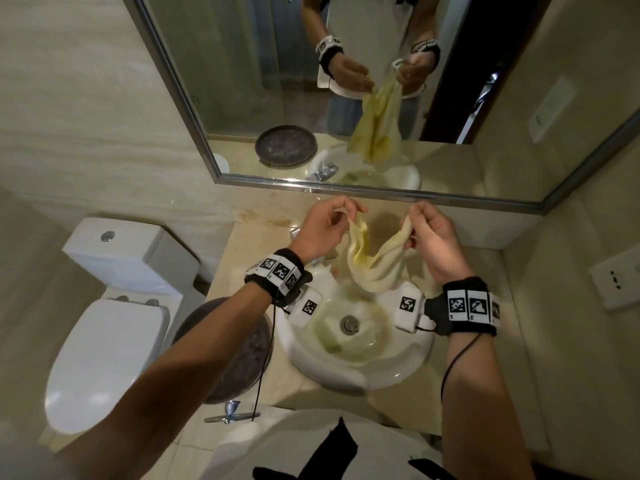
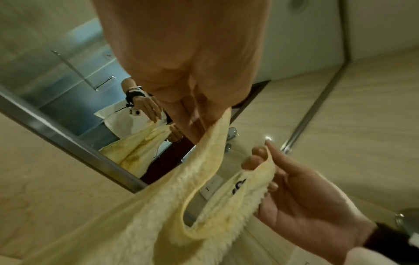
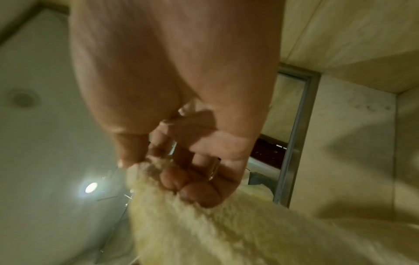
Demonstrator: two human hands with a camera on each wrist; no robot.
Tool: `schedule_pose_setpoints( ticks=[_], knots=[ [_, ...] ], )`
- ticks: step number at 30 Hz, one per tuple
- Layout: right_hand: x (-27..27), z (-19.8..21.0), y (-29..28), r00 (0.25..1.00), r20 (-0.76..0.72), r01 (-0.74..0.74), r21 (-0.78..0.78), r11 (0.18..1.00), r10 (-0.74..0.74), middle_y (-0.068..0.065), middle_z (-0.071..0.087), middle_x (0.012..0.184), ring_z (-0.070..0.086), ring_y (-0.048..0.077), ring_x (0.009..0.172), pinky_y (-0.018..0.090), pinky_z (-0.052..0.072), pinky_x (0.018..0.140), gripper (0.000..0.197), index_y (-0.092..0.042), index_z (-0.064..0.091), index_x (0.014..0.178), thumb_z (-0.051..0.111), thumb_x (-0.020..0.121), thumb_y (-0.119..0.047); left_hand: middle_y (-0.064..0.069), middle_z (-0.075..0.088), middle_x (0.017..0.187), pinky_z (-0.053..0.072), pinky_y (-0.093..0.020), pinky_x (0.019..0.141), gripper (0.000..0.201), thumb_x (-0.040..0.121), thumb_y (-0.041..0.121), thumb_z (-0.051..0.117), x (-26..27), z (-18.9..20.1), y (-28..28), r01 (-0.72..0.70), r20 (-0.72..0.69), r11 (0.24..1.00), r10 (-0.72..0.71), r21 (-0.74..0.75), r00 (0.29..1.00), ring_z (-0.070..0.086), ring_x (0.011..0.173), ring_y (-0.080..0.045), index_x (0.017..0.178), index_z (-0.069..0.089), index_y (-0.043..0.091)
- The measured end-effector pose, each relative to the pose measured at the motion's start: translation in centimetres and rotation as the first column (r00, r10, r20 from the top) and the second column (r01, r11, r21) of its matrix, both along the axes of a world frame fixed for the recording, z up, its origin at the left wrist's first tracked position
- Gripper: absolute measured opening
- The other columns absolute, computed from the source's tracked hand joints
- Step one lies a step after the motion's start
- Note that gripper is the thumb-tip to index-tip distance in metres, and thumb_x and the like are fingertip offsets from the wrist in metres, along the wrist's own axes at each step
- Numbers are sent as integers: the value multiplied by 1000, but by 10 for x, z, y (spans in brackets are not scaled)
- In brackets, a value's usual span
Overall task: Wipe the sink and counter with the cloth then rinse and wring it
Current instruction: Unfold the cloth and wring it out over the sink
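A pale yellow cloth (image 1: pixel 367 261) hangs in a sagging loop above the white round sink (image 1: pixel 381 379). My left hand (image 1: pixel 349 211) pinches one top corner of it and my right hand (image 1: pixel 410 220) pinches the other. Its lower folds dangle over the back of the basin. In the left wrist view the cloth (image 2: pixel 181 188) runs from my left hand (image 2: pixel 197 114) to my right hand (image 2: pixel 260 157). The right wrist view shows my right hand (image 3: pixel 181 170) with its fingers curled round the fluffy cloth (image 3: pixel 215 224). The beige counter (image 1: pixel 495 268) surrounds the sink.
A dark round dish (image 1: pixel 242 351) sits on the counter left of the sink. A white toilet (image 1: pixel 107 323) stands further left. The mirror (image 1: pixel 242 81) rises close behind my hands. A wall socket (image 1: pixel 616 285) is on the right. The drain (image 1: pixel 349 323) shows in the basin.
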State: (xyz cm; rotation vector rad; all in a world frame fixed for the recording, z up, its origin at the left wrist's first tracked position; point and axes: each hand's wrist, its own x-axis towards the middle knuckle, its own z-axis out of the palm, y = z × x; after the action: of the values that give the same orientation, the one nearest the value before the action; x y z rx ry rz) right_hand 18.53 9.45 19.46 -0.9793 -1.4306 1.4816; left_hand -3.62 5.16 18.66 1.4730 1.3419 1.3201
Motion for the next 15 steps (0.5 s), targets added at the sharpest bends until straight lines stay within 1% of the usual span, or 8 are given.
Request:
schedule_pose_setpoints(
  ticks=[1,3,5,8,10,12,14,15],
  knots=[
    [-3,1,-2,999,-3,-52,-5,999,52,3,55,75,48,12,59,24,41,55,23,-21,61,85,53,104,-31,-9,69,110,56,-43,71,35,90,-15,52,4,3,-1,31,-14,999,-31,7,999,68,90,-26,77,59,17],
    [-7,4,-5,993,-29,-119,-22,993,118,5,55,74,47,11,56,21,40,53,21,-17,60,86,56,100,-31,-11,69,108,55,-34,78,35,89,-15,54,10,8,-1,72,-23,997,-72,16,997,67,98,-21,77,60,18],
    [-10,5,-5,994,-27,-109,-13,994,108,3,54,71,46,9,54,19,40,52,20,-15,60,86,54,103,-23,-11,68,103,55,-36,81,33,86,-18,54,11,8,-1,76,-51,997,-74,28,996,66,98,-22,77,62,13],
    [-16,6,-6,996,5,-84,18,996,84,0,54,68,47,8,52,18,41,51,18,-13,59,88,52,105,-14,-8,63,91,51,-46,74,27,81,-20,57,14,3,-1,71,-90,996,-65,58,994,62,83,-24,78,63,7],
    [-19,7,-7,998,-1,-66,7,998,66,-1,56,68,48,7,51,18,42,50,11,-13,59,93,55,104,-12,-9,60,85,47,-46,68,25,79,-20,57,19,1,-3,50,-84,997,-44,62,995,57,73,-28,78,63,4],
    [-23,7,-8,998,-17,-58,-9,998,58,-1,58,69,50,7,51,18,44,50,6,-14,57,98,57,102,-9,-14,60,86,48,-47,67,24,78,-20,58,25,0,-5,13,-57,998,-10,62,998,58,72,-35,78,64,3],
    [-26,6,-10,996,-47,-78,-41,996,76,3,61,70,55,10,55,20,49,54,5,-12,57,101,61,99,-12,-16,61,86,49,-45,67,21,78,-18,60,31,0,-6,-29,-40,997,32,76,999,59,73,-38,77,66,2],
    [-27,6,-11,993,-72,-95,-68,993,90,4,63,72,58,13,59,23,53,59,12,-10,57,103,64,96,-17,-17,61,85,49,-43,67,19,78,-17,61,33,0,-7,-56,-27,995,58,83,998,58,73,-39,77,66,2]
  ],
)
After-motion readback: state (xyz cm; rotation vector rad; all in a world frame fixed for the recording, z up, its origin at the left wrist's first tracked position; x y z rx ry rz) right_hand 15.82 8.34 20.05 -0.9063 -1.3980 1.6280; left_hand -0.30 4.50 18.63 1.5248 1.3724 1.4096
